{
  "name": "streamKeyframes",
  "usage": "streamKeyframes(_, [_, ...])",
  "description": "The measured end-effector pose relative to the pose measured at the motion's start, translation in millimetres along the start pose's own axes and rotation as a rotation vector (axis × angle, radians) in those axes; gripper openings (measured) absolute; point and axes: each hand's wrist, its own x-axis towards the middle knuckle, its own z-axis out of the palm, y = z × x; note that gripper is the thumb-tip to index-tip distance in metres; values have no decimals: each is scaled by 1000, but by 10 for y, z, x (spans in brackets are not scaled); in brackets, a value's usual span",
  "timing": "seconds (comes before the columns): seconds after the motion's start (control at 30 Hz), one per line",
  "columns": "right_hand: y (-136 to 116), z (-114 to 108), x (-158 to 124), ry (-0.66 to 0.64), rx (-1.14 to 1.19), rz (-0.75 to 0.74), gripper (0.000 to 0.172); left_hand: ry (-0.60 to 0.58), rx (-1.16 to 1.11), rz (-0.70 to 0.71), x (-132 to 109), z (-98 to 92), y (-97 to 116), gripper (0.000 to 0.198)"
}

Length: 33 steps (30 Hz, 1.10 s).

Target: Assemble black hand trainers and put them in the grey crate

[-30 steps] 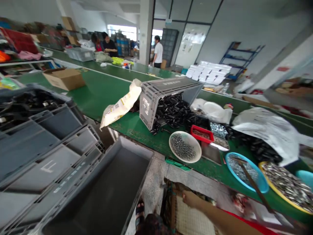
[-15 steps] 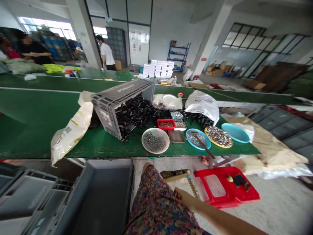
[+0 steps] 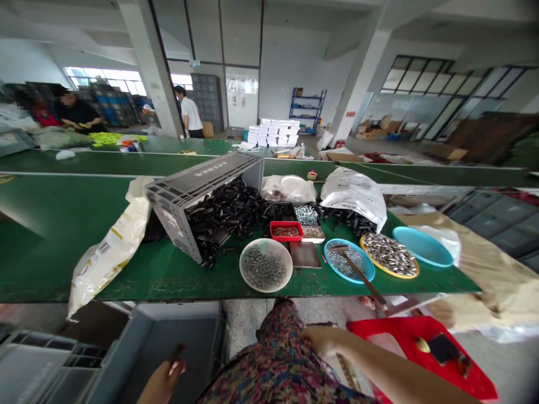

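My left hand [image 3: 165, 380] is low in the head view, over the grey bin [image 3: 147, 342] beside the bench. Its fingers are curled, and a small dark shape shows at their tips, too blurred to name. My right hand [image 3: 316, 339] rests by my knee on the patterned cloth [image 3: 269, 370], its fingers smeared and mostly hidden. On the bench ahead, a tipped grey crate [image 3: 206, 165] spills black parts [image 3: 229, 210]. Before it stand a white bowl [image 3: 266, 286] of small metal rings, a blue bowl [image 3: 349, 278] with a hammer [image 3: 360, 274] across it, and a yellow bowl [image 3: 410, 272] of metal pieces.
A red tray [image 3: 295, 237], a dark flat plate [image 3: 305, 255] and a white sack [image 3: 353, 188] sit on the green bench [image 3: 202, 289]. A pale bag [image 3: 109, 244] hangs over its edge. A red stool [image 3: 442, 373] stands at right. Co-workers [image 3: 191, 115] are beyond.
My left hand has come into view from below, over the grey bin. The view has tilted up and moved nearer the bench; my right hand stays by my knee.
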Motion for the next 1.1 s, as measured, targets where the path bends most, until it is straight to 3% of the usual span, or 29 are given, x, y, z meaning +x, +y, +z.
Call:
streamKeyframes(0.1, [215, -362, 379, 12, 7, -108, 14, 5, -70, 1, 335, 120, 417, 17])
streamKeyframes(0.2, [626, -969, 822, 95, 28, -148, 18, 14, -69, 116, 867, 529, 1312, 27])
streamKeyframes(0.3, [1147, -1753, 1306, 192, 14, -156, 24, -89, -12, 323, 1512, 1233, 2496, 38])
streamKeyframes(0.4, [1604, -2473, 1754, 258, -38, -161, 25, -111, 251, 479, 2131, 2050, 3603, 36])
streamKeyframes(0.47, [1821, -2814, 1995, 261, -73, -184, 23, -133, 557, 514, 2478, 2552, 4139, 36])
streamKeyframes(0.53, [1974, -3030, 2179, 232, -96, -224, 21, -159, 689, 493, 2745, 2967, 4466, 33])
streamKeyframes(0.63, [2138, -3184, 2360, 183, -100, -276, 20, -192, 794, 438, 2953, 3392, 4652, 29])
streamKeyframes(0.73, [2282, -3256, 2478, 172, -75, -299, 19, -211, 891, 418, 2985, 3602, 4690, 30])
streamKeyframes(0.97, [2581, -3564, 2981, 349, -36, -184, 17, -217, 1093, 377, 3014, 3621, 4521, 30])
streamKeyframes(1.1, [2539, -3749, 3383, 441, -62, -128, 18, -244, 1109, 315, 3009, 3704, 4329, 34])
